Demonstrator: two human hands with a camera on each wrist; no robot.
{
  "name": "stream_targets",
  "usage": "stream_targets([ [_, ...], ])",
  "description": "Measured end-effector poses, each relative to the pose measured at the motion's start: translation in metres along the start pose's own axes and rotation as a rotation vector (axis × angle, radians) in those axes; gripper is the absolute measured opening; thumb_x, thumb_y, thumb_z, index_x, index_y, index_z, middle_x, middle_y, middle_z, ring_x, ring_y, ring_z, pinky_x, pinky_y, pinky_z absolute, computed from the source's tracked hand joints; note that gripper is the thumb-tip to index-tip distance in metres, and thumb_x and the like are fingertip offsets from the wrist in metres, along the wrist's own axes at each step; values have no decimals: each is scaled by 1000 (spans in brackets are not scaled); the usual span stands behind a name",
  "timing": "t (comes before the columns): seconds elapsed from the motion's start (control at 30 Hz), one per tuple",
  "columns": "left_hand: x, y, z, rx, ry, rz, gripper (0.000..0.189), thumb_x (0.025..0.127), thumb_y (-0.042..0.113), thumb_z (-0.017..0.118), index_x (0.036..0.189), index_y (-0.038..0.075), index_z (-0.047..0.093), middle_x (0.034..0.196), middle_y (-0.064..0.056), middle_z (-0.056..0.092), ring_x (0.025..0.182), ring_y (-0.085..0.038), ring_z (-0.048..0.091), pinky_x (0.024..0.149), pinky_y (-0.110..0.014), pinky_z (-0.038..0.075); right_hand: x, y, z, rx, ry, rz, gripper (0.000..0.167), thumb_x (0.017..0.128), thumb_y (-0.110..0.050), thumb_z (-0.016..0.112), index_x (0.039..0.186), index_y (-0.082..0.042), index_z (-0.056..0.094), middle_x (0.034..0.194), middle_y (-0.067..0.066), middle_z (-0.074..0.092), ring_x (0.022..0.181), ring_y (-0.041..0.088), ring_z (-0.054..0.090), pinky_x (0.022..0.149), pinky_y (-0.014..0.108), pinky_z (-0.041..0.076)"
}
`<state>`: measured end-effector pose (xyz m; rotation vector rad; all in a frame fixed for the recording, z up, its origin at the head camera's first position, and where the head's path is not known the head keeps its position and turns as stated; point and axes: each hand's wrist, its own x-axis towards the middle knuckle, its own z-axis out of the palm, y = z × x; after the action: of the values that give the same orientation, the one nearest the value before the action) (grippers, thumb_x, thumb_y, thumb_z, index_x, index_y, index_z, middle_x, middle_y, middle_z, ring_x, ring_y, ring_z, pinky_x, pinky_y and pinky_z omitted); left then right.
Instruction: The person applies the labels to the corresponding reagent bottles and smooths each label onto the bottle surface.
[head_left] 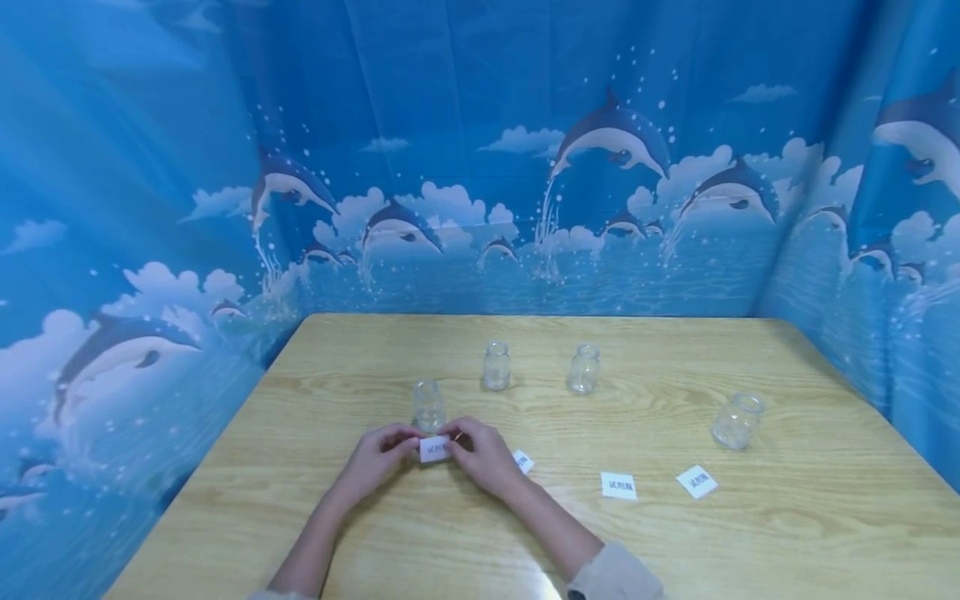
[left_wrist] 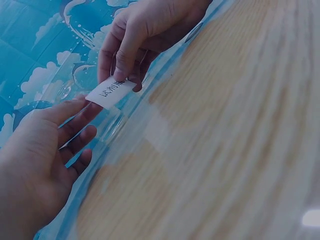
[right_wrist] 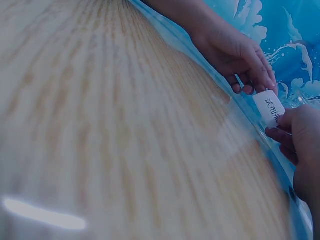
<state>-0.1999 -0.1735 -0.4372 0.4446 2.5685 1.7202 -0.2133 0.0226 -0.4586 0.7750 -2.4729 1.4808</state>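
A small white paper label point(head_left: 432, 450) with dark handwritten characters is held up between both hands, just in front of a clear glass jar point(head_left: 429, 400). My left hand point(head_left: 375, 462) pinches the label's left edge with its fingertips. At the other end, my right hand point(head_left: 483, 457) grips the label between thumb and fingers, covering part of the writing. The left wrist view shows the label point(left_wrist: 109, 93) tilted between the fingertips, above the table. In the right wrist view the characters on the label point(right_wrist: 269, 107) face the camera.
Two upright glass jars, one left point(head_left: 496, 367) and one right point(head_left: 583, 369), stand farther back. Another jar point(head_left: 738, 421) leans at the right. More labels lie on the wooden table point(head_left: 795, 517): one point(head_left: 522, 461) partly behind the right hand, one point(head_left: 618, 486) and one point(head_left: 697, 481) farther right.
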Motion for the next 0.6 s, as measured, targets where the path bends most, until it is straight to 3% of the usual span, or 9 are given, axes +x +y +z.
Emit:
stream_targets([
  [0.2,5,-18,0,-39,4,36,19,88,12,61,98,-3,64,91,-9,66,84,-14,59,74,-25,48,0,-1,-1,30,8,-12,18,82,1,63,99,-5,64,91,4,63,79,13,59,71,22,50],
  [0.33,6,-19,0,-45,-4,75,18,88,11,60,96,-5,63,88,-8,66,81,-13,59,71,-25,49,0,-1,-2,47,10,-17,18,82,1,63,100,-5,64,92,4,63,80,14,60,72,22,50],
  [0.6,5,-22,-2,-100,-73,87,19,88,7,59,98,-10,60,92,-15,65,81,-13,60,74,-28,50,0,-1,-1,64,26,-58,18,82,4,63,99,-3,64,92,6,63,82,15,60,72,22,50],
])
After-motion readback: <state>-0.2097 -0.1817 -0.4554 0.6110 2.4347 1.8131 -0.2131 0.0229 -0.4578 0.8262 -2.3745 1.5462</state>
